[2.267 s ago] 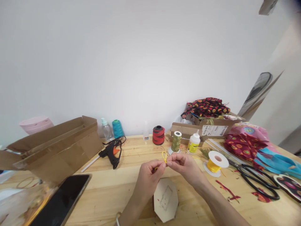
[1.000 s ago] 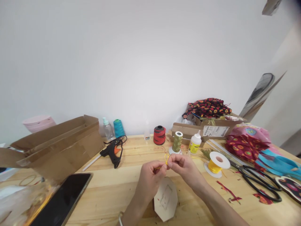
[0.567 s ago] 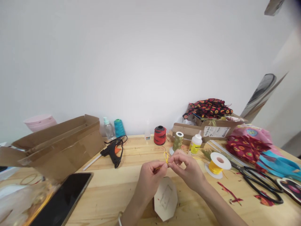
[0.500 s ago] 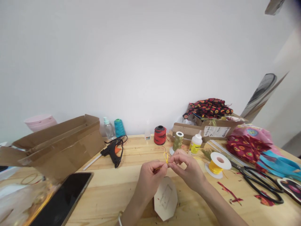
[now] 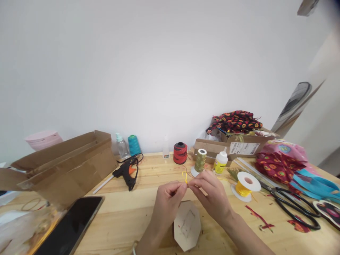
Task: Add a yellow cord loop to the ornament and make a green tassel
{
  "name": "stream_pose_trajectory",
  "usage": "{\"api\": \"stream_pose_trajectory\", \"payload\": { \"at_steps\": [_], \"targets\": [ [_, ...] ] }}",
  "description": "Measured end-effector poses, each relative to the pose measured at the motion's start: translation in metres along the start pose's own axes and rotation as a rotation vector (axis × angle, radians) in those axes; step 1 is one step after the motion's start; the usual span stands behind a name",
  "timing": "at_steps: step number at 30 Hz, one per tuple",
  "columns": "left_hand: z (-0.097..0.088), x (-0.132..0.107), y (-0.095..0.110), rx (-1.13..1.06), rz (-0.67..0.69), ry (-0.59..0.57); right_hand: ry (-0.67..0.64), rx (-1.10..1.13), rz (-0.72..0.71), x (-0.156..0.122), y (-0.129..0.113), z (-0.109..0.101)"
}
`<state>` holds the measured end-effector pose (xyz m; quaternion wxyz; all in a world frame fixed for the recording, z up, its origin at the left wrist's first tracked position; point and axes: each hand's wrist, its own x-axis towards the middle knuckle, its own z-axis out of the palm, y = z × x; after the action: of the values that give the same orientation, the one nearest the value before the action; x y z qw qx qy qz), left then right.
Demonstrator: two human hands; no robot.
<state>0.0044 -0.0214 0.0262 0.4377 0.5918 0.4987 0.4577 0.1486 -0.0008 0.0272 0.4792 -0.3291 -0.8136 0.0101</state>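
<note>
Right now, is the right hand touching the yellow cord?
Touching. The head view shows the right hand pinching the yellow cord at its fingertips, opposite the left hand, with the loop sticking up between them.

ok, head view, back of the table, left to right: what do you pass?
open brown cardboard box → clear spray bottle with teal cap → teal thread cone → small clear bottle → red thread spool → olive-green thread spool → white glue bottle with yellow label
</note>
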Motion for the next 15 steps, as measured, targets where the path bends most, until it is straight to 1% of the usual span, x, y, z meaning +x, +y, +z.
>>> {"api": "stream_pose_trajectory", "payload": {
  "at_steps": [2, 6, 8, 10, 13, 15],
  "targets": [
    [-0.0001, -0.0007, 0.0007, -0.011, 0.013, -0.005, 0.038, -0.024, -0.038, -0.0003, -0.0001, -0.0001],
    [-0.0002, -0.0017, 0.0027, 0.007, 0.047, -0.008, 0.053, -0.028, -0.066, -0.0001, -0.0017, -0.0019],
    [-0.0002, -0.0021, 0.0038, 0.013, 0.071, -0.011, 0.073, 0.026, -0.037, 0.0009, -0.0027, -0.0032],
    [0.0, -0.0025, 0.0045, 0.025, 0.105, -0.021, 0.078, 0.095, 0.022, 0.0023, -0.0035, -0.0046],
    [0.0005, -0.0024, 0.0046, 0.056, 0.15, -0.038, 0.035, 0.15, 0.085, 0.0043, -0.0034, -0.0064],
    [0.0007, -0.002, 0.0044, 0.072, 0.166, -0.037, 0.002, 0.151, 0.079, 0.0048, -0.0024, -0.0074]
  ]
}}
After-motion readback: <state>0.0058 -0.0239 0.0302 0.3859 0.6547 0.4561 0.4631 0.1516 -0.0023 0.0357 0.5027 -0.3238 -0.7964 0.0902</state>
